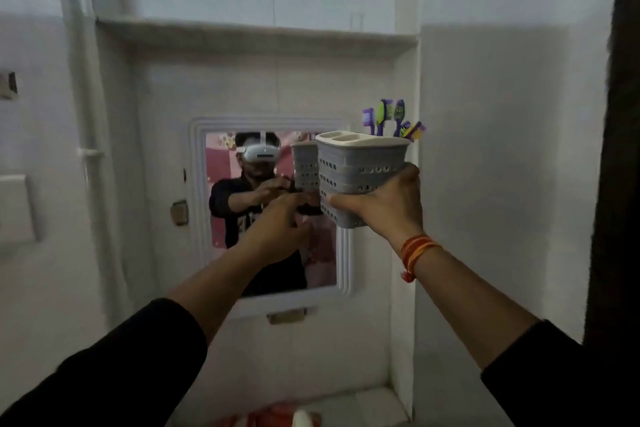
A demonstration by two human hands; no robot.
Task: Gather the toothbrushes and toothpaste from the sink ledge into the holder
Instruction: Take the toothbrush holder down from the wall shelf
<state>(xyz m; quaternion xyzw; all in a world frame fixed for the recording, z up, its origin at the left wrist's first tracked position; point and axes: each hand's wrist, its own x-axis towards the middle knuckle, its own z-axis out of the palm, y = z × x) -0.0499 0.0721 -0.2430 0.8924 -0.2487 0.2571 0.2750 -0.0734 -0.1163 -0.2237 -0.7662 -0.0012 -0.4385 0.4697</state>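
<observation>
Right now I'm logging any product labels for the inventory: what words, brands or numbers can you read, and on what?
None can be read.
Toothbrushes in the holder: markings on the handles too blurred.
Shirt reflected in the mirror: pale print, too dark and small.

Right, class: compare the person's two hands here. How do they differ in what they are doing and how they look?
1. The right hand has a grip around the grey holder; the left hand reaches beside the holder's base, and whether it holds anything cannot be told.
2. The right wrist wears orange thread bands; the left wrist is bare.
Both are raised before the mirror, with dark sleeves.
</observation>
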